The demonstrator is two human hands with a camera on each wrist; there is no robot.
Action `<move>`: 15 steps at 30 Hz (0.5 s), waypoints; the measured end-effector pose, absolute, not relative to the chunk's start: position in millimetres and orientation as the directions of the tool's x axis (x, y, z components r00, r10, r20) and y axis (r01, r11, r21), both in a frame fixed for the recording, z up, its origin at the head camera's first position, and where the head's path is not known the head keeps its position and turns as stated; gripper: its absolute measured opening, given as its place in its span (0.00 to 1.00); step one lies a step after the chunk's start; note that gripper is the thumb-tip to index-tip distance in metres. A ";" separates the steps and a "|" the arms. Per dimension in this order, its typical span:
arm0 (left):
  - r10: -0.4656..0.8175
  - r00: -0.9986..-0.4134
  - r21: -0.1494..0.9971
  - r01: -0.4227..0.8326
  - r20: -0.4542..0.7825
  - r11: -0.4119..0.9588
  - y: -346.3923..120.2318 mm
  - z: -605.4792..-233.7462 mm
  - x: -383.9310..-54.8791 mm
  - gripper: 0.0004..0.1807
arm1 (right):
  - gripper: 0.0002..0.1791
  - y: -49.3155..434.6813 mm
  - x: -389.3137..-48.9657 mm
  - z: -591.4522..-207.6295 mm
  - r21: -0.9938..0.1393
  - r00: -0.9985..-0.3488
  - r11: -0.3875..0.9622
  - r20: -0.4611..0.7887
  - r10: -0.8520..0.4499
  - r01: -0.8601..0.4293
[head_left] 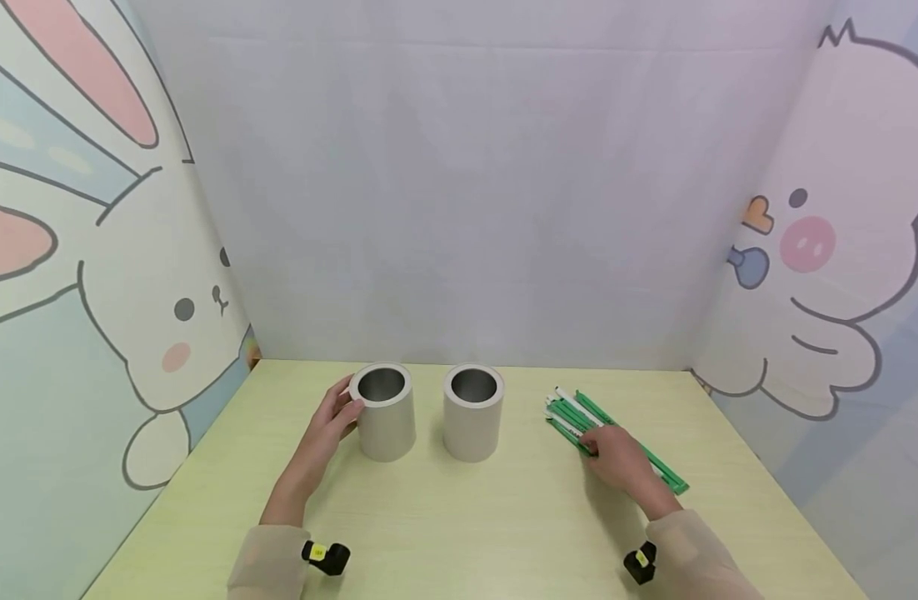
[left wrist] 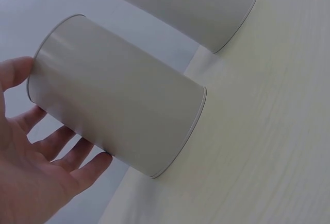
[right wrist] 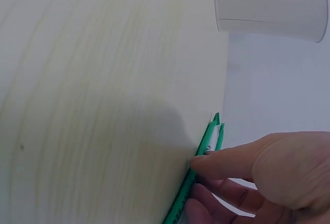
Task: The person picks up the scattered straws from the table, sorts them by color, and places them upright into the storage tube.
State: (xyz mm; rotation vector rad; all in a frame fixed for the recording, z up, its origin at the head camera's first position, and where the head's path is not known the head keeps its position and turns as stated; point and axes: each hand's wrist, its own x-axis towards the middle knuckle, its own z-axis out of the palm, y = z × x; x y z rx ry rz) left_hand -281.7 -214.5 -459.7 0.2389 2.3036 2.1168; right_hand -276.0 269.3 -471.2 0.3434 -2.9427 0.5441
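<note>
Canisters: we see two plain grey cylinders with open tops and dark metallic insides, upright side by side near the middle of the pale wood-grain surface (head_left: pixel 444 517); the left canister (head_left: pixel 385 411) and the right canister (head_left: pixel 472 412) stand just apart.
Left hand: our left hand (head_left: pixel 330 427) lies against the left canister's outer side, fingers nearly straight and spread, thumb near the rim; it cups the wall without closing round it.
Wrapped straws: a bundle of green-and-white wrapped straws (head_left: pixel 579 410) lies flat to the right of the canisters, slanting toward the near right.
Right hand: our right hand (head_left: pixel 616 457) rests on the bundle's middle, thumb and fingers bent down onto the wrappers; the right wrist view shows the thumb tip pressing one green wrapper.
Hidden: the hand covers the bundle's middle, so we cannot count the straws or tell whether one is pinched; printing on the wrappers is too small to read.
Cut off: both wrist views crop the canisters.
</note>
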 end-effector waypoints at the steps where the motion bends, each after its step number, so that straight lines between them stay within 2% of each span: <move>1: 0.115 -0.989 0.991 0.108 0.098 0.079 -214.5 -459.4 -281.8 0.37 | 0.17 268.9 -276.2 -471.3 -0.337 -0.967 0.911 0.167 -0.193 -0.240; 6: 0.117 -0.988 0.991 0.109 0.100 0.076 -213.9 -458.1 -282.1 0.37 | 0.18 267.9 -277.0 -471.3 -0.338 -0.971 0.915 0.164 -0.175 -0.222; 15: 0.113 -0.989 0.991 0.107 0.097 0.081 -214.0 -458.8 -282.5 0.37 | 0.19 266.7 -277.2 -465.6 -0.329 -0.962 0.907 0.168 -0.217 -0.262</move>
